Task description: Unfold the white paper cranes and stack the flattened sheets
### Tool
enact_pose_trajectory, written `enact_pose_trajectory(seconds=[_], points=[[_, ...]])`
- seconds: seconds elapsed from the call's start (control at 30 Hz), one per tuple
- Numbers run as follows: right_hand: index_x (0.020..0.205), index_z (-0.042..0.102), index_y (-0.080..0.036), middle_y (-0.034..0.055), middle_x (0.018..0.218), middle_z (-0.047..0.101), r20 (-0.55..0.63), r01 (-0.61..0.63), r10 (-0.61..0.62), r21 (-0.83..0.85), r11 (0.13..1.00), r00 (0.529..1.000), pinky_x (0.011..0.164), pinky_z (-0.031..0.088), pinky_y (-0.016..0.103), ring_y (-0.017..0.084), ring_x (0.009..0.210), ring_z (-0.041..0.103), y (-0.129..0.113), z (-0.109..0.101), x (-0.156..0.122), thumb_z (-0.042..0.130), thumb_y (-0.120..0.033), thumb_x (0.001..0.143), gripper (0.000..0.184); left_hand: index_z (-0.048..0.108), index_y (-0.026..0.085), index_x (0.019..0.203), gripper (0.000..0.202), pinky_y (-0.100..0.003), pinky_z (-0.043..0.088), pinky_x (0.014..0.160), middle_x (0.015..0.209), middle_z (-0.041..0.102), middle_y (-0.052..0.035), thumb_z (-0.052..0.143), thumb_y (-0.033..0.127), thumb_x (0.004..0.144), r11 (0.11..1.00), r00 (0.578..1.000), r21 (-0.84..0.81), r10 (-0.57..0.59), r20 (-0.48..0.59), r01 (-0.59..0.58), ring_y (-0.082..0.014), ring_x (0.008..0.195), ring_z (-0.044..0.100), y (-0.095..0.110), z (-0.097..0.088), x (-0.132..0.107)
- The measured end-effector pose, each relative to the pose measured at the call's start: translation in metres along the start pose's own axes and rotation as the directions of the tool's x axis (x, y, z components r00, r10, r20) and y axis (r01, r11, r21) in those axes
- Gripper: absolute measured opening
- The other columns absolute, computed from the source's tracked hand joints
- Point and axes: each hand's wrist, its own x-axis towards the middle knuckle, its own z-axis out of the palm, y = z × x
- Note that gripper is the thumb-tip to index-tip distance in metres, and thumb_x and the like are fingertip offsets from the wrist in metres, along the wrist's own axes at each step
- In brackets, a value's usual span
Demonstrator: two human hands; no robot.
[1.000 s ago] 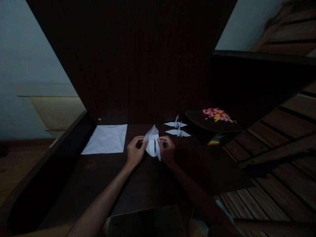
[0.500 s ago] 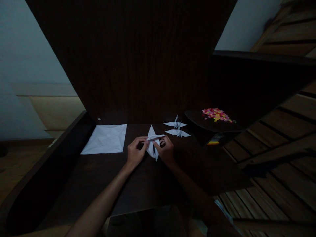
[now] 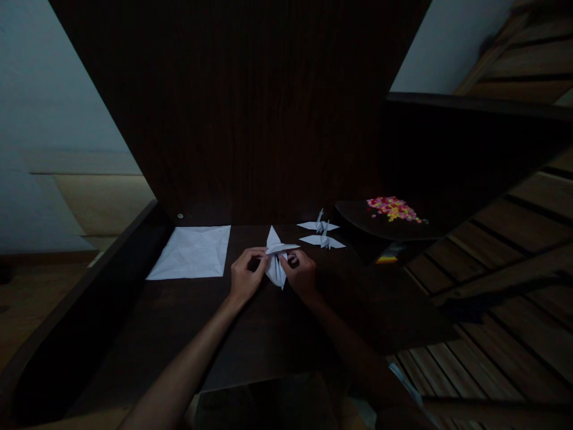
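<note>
Between my hands is a partly folded white origami paper [image 3: 276, 273], with one point up, a flap lying across its middle and narrow points below. My left hand [image 3: 246, 273] pinches its left side between thumb and fingers. On the right side, my right hand [image 3: 301, 275] grips it too, thumb pressed near the centre and fingers curled behind. Two finished white paper cranes stand beyond my right hand: a rear crane [image 3: 319, 226] and a nearer crane [image 3: 323, 241], wings spread. A creased white paper sheet [image 3: 190, 252] lies flat to the left of my left hand.
The dark wooden desk [image 3: 179, 334] has a tall back panel and a raised left side [image 3: 80, 322]. At right, a rounded shelf [image 3: 358, 218] bears a heap of small pink, red and yellow pieces [image 3: 394, 208]. Below it is a yellow-marked item [image 3: 388, 255].
The flap across the folded paper has tipped slightly, and its upper point leans a little more to the left. Both hands keep their hold in nearly the same place.
</note>
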Motion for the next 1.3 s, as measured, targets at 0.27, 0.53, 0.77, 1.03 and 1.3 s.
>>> enact_pose_trajectory(seconds=[0.27,0.53,0.77,1.03,1.3], points=[[0.073,0.059,-0.020,0.0080,0.071,0.065,-0.057,0.090,-0.095,-0.073,0.993,0.994,0.073,0.052,0.038,0.023,0.072,0.062,0.018,0.008,-0.009,0.056,-0.023,0.078,0.006,0.063,0.020,0.086,0.008,-0.037,0.052,0.081,0.095,0.070,-0.0080,0.059,0.014,0.081,0.959,0.962,0.103,0.255,0.100,-0.265,-0.0192,0.091,0.064,0.011,-0.002,-0.002],[0.099,0.057,-0.018,0.0059,0.083,0.069,-0.005,-0.223,0.240,0.353,0.909,0.971,0.068,0.053,0.029,0.017,0.074,0.066,0.002,0.000,0.003,0.050,-0.024,0.084,0.017,0.060,0.019,0.083,0.002,-0.037,0.052,0.082,0.093,0.069,-0.0072,0.058,0.021,0.083,0.992,0.995,0.099,0.083,-0.047,-0.078,-0.0192,0.089,0.065,0.006,-0.002,-0.001],[0.086,0.058,-0.018,0.0039,0.079,0.063,0.070,-0.220,0.209,0.389,0.895,0.975,0.063,0.050,0.026,0.015,0.070,0.062,0.000,0.000,0.004,0.051,-0.026,0.084,0.012,0.059,0.018,0.082,0.012,-0.032,0.053,0.076,0.091,0.069,-0.0054,0.061,0.030,0.082,0.986,0.984,-0.072,-0.153,-0.092,0.147,-0.0180,0.085,0.066,-0.005,-0.001,0.001],[0.094,0.057,-0.017,0.0033,0.081,0.056,0.037,-0.023,0.021,0.050,0.998,0.999,0.055,0.047,0.027,0.015,0.066,0.054,-0.005,0.000,-0.002,0.071,-0.040,0.065,0.039,0.059,0.018,0.081,0.010,-0.030,0.052,0.074,0.084,0.068,-0.0035,0.060,0.029,0.083,0.996,0.995,0.075,-0.039,-0.090,0.046,-0.0162,0.078,0.065,0.003,-0.001,0.000],[0.109,0.052,-0.017,0.0087,0.098,0.061,0.038,-0.111,0.105,0.235,0.966,0.994,0.060,0.055,0.028,0.017,0.073,0.061,-0.002,-0.001,-0.004,0.060,-0.016,0.065,0.045,0.060,0.019,0.082,0.008,-0.031,0.051,0.076,0.085,0.068,-0.0039,0.058,0.026,0.084,0.990,0.996,0.144,0.014,-0.093,0.000,-0.0170,0.080,0.065,0.005,-0.002,0.001]])
